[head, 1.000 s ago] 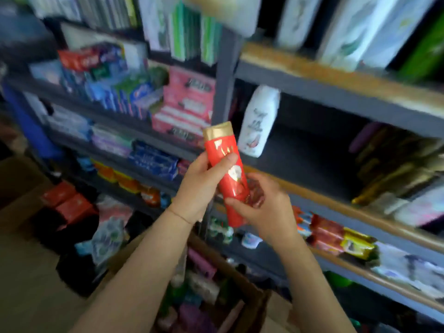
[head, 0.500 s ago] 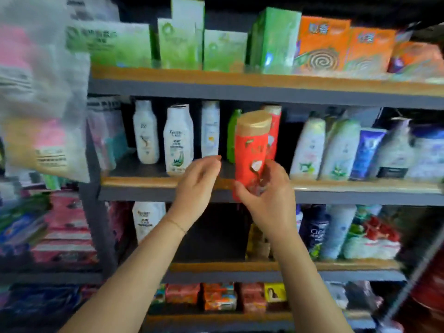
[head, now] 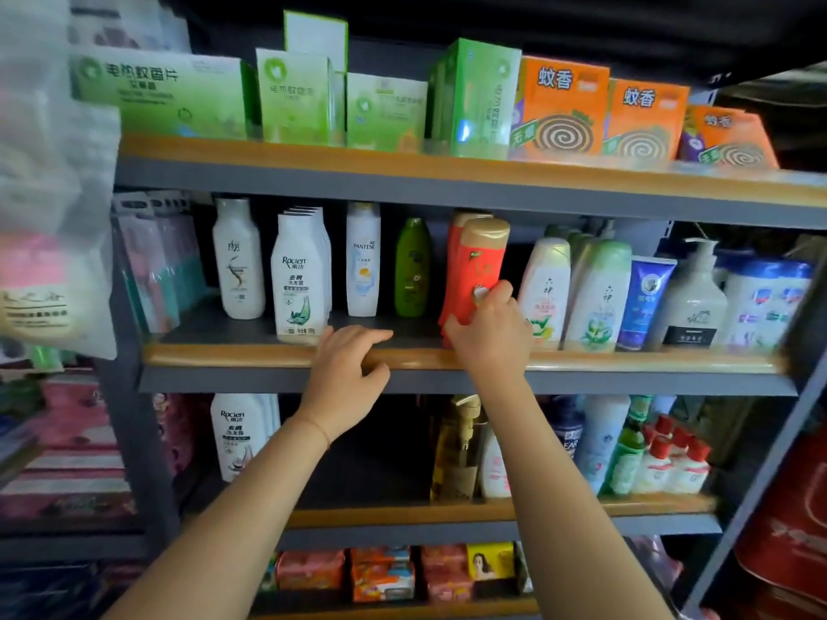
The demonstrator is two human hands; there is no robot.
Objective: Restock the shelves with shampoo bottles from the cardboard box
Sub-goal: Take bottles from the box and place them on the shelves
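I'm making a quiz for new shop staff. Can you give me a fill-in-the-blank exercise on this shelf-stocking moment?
1. The right hand grips a red bottle whose cap is ____ in colour.
2. The left hand rests on the shelf's ____ front edge.
3. Directly to the left of the red bottle stands a ____ bottle.
4. The orange boxes on the top shelf show a ____ pattern.

Missing words: gold; wooden; green; spiral

- You are looking at a red shampoo bottle (head: 475, 279) with a gold cap, standing upright on the middle shelf (head: 250, 356), a matching red bottle (head: 454, 243) sitting just behind at eleven o'clock.
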